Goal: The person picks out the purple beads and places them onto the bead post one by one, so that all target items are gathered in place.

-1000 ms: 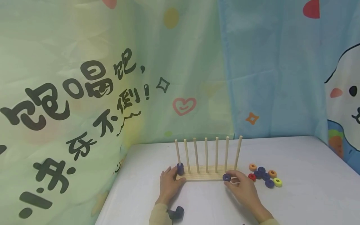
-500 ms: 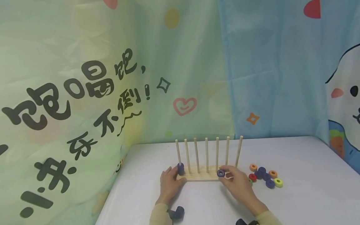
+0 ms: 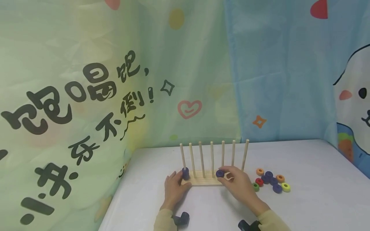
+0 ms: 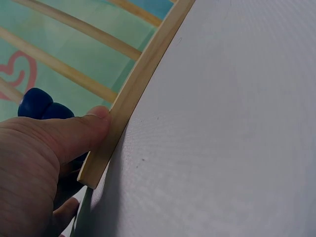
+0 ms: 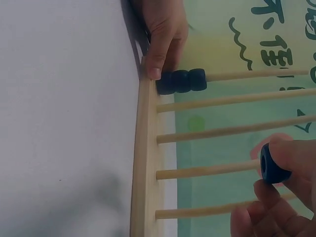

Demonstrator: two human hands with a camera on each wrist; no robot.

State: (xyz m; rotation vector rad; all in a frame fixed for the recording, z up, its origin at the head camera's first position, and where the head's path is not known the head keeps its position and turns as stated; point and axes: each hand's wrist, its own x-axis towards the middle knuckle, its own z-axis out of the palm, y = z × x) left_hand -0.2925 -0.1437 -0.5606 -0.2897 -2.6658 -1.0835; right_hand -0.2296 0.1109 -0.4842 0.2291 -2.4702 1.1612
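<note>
A wooden peg rack (image 3: 199, 182) with several upright pegs stands on the white table. Three dark blue beads (image 5: 181, 81) are stacked on its leftmost peg, down at the base. My left hand (image 3: 174, 189) grips the left end of the base, its thumb (image 4: 96, 123) on the front edge and fingers behind. Between thumb and fingertips, my right hand (image 3: 241, 186) pinches another dark blue bead (image 3: 220, 174) in front of the middle pegs. In the right wrist view this bead's hole (image 5: 264, 160) shows, and the bead overlaps one peg, raised above the base.
Right of the rack lies a loose group of beads: orange (image 3: 260, 172), red (image 3: 259, 182), green (image 3: 255, 187), yellow (image 3: 286, 187) and several dark blue ones (image 3: 277, 188). A printed curtain (image 3: 202, 80) hangs behind the table (image 3: 318, 179).
My right hand has carried its bead leftward and slightly up, from the rack's right end to its middle. The green bead has come into view behind it. My left hand stays put.
</note>
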